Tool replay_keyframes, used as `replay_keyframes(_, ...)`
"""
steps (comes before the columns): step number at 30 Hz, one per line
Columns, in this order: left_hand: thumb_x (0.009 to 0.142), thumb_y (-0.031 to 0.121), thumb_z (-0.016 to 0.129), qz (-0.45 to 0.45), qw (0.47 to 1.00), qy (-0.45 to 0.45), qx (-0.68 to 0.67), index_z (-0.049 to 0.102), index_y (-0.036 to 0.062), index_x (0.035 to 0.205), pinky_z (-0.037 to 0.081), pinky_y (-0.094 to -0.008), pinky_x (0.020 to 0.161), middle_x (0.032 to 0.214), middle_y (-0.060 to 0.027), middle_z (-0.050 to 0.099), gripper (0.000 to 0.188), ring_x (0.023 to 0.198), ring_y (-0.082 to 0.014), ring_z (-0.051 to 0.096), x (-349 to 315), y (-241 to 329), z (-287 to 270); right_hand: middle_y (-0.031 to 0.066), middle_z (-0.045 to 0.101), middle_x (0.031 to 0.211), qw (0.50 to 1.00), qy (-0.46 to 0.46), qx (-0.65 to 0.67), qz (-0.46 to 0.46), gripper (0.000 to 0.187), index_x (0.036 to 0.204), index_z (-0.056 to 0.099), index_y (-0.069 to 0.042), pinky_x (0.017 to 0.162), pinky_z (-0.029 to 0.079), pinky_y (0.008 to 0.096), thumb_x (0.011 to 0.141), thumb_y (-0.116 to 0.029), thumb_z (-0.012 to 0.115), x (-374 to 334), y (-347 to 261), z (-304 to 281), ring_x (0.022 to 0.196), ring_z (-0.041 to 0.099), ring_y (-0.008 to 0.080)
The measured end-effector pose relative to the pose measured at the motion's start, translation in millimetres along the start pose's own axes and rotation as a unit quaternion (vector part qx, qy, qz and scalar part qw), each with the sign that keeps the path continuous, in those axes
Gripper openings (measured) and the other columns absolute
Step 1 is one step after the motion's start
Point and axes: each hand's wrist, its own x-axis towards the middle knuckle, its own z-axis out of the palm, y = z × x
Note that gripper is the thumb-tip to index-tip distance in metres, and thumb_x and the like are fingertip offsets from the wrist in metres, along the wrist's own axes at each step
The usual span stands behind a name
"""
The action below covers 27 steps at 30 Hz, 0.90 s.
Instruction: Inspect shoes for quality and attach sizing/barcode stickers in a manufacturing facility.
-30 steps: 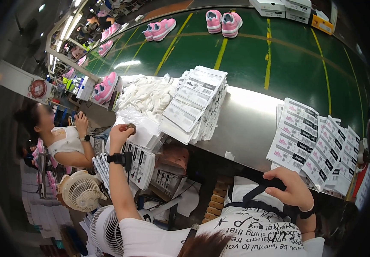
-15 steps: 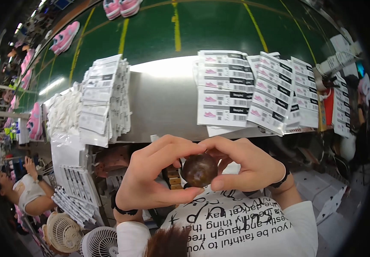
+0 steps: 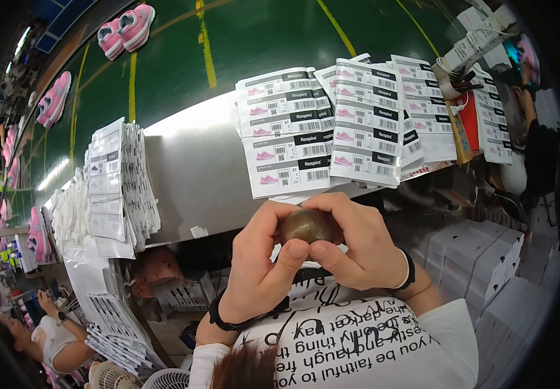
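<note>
Both my hands hold a round, glossy brown, fruit-like ball [image 3: 308, 227] between them, close to the table's near edge and in front of my shirt. My left hand [image 3: 257, 256] curls round its left side, and my right hand [image 3: 365, 249] curls round its right side. Both thumbs press on the near face, their tips almost meeting. The fingers wrap the far side, which is partly hidden. Just beyond the hands lie sheets of printed labels [image 3: 286, 139], each bearing small pink shoe pictures, overlapping in stacks.
A bare metal plate [image 3: 189, 165] lies beside a thick stack of folded papers [image 3: 106, 188]. Farther off, pink shoes [image 3: 126, 32] stand on the green table [image 3: 169, 45] with yellow lines. White boxes [image 3: 471, 253] are piled at lower right. Another person [image 3: 62, 334] sits at lower left.
My view has turned, so the table's things appear farther left. Both hands have closed more tightly round the ball, and the thumbs have come together on its near side.
</note>
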Motion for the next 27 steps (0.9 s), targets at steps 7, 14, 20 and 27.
replay_keyframes(7,0.094,0.045,0.055,0.012,0.987,-0.041,-0.156,0.042,-0.0042,0.131,0.044,-0.0282,0.089,0.117,-0.0113,0.055,0.064,0.105,-0.0153,0.054,10.7,7.9,6.7,0.0157,0.059,0.108,0.967,0.089,-0.153,-0.184,0.055,0.118,0.053,0.002,0.069,0.051,0.0335,0.078,-0.029,0.076,4.4,11.1,-10.4,0.083,0.062,0.028)
replay_keyframes(14,0.083,0.016,0.074,0.037,0.995,-0.081,-0.038,0.038,-0.0039,0.139,0.045,-0.0329,0.097,0.117,-0.0161,0.058,0.069,0.113,-0.021,0.057,18.7,16.4,0.5,0.0163,0.058,0.109,0.997,0.046,0.063,-0.018,0.06,0.123,0.051,0.001,0.071,0.051,0.0331,0.08,-0.032,0.075,5.0,-8.9,-32.9,0.082,0.062,0.0277)
replay_keyframes(20,0.084,0.042,0.07,0.131,0.987,-0.06,0.066,0.04,-0.007,0.137,0.051,-0.0312,0.082,0.114,-0.0193,0.059,0.078,0.099,-0.0242,0.064,27.3,4.1,13.7,0.0163,0.06,0.082,0.984,0.107,-0.135,-0.05,0.048,0.105,0.056,0.007,0.058,0.051,0.0332,0.085,-0.036,0.068,7.5,-3.6,-18.2,0.067,0.062,0.0289)
replay_keyframes(27,0.081,0.062,0.062,0.129,0.975,-0.03,0.177,0.051,-0.0048,0.109,0.052,-0.0334,0.064,0.088,-0.016,0.061,0.074,0.07,-0.0282,0.064,28.5,-2.4,18.6,0.0137,0.059,0.075,0.981,0.126,-0.13,-0.069,0.05,0.1,0.055,0.006,0.05,0.049,0.03,0.083,-0.038,0.07,5.1,-5.6,-20.3,0.057,0.061,0.0247)
